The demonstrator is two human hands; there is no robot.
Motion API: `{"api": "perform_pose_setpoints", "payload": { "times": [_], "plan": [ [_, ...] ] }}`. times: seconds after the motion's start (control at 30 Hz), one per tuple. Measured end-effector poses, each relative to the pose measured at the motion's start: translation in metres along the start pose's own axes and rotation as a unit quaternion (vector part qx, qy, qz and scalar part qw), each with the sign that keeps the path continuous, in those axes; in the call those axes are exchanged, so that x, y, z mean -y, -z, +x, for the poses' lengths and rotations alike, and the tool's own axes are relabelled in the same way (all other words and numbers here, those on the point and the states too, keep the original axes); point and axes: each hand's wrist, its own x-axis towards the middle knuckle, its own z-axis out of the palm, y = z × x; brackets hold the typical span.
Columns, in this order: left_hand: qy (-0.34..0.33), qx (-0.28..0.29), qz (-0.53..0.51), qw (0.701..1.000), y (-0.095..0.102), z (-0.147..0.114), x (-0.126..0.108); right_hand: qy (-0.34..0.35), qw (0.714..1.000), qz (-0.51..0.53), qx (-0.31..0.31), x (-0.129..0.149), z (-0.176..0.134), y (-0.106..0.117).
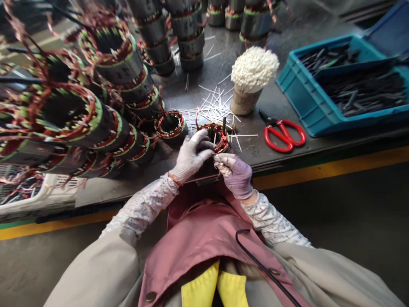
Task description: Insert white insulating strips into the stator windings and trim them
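A motor stator (pixel 223 144) with red-brown windings sits at the table's front edge, partly covered by my hands. My left hand (pixel 189 157), in a whitish glove, is on its near left rim, fingers curled over it and thumb pointing right. A black sleeve stands up from the windings. My right hand (pixel 235 174), in a purple and white glove, pinches at the near right side, its fingertips close to my left thumb. What lies between those fingertips is too small to make out. Loose white sticks (pixel 212 106) are scattered just behind the stator.
Stacked stators (pixel 111 70) crowd the left, with a single small stator (pixel 171 124) nearer. A cup (pixel 243 101) holds a bundle of white sticks (pixel 254 67). Red-handled scissors (pixel 284 135) lie right, before a blue bin (pixel 306 100) of black sleeves. A white basket (pixel 47 187) stands lower left.
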Motion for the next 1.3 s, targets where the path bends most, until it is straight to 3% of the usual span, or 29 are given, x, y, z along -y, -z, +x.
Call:
{"api": "perform_pose_setpoints", "payload": {
  "times": [0.13, 0.3, 0.53, 0.67, 0.8, 0.93, 1.0, 1.07, 1.13, 1.17, 1.2, 1.3],
  "plan": [
    [-0.061, -0.056, 0.028, 0.996, -0.007, -0.002, -0.001, 0.009, 1.000, -0.027, -0.005, 0.017, 0.009, 0.013],
    [-0.103, -0.069, 0.071, 0.990, -0.008, -0.001, 0.001, -0.001, 0.993, -0.088, 0.076, 0.037, 0.019, 0.020],
    [-0.123, -0.042, 0.110, 0.985, -0.008, 0.001, 0.003, -0.004, 0.978, -0.178, 0.112, 0.005, 0.035, 0.007],
    [-0.154, -0.015, 0.107, 0.982, -0.004, 0.004, 0.004, 0.070, 0.958, -0.260, 0.096, 0.003, 0.033, 0.007],
    [-0.179, 0.003, 0.105, 0.978, -0.001, 0.006, 0.006, 0.163, 0.907, -0.372, 0.113, 0.018, 0.042, 0.013],
    [-0.157, 0.019, 0.099, 0.982, 0.001, 0.005, 0.008, 0.238, 0.892, -0.307, 0.230, 0.033, 0.051, 0.034],
    [-0.144, 0.026, 0.088, 0.985, 0.004, 0.005, 0.009, 0.245, 0.901, -0.262, 0.246, 0.038, 0.051, 0.045],
    [-0.152, 0.045, 0.082, 0.984, 0.006, 0.006, 0.011, 0.189, 0.938, -0.208, 0.203, 0.042, 0.047, 0.049],
    [-0.171, 0.080, 0.091, 0.978, 0.010, 0.008, 0.013, 0.052, 0.985, -0.091, 0.138, 0.048, 0.040, 0.044],
    [-0.177, 0.100, 0.101, 0.974, 0.011, 0.009, 0.013, -0.041, 0.991, -0.010, 0.131, 0.052, 0.036, 0.040],
    [-0.179, 0.118, 0.112, 0.970, 0.013, 0.010, 0.012, -0.136, 0.978, 0.070, 0.143, 0.057, 0.032, 0.036],
    [-0.178, 0.145, 0.126, 0.965, 0.014, 0.014, 0.007, -0.354, 0.880, 0.247, 0.197, 0.071, 0.032, 0.029]
  ]
}}
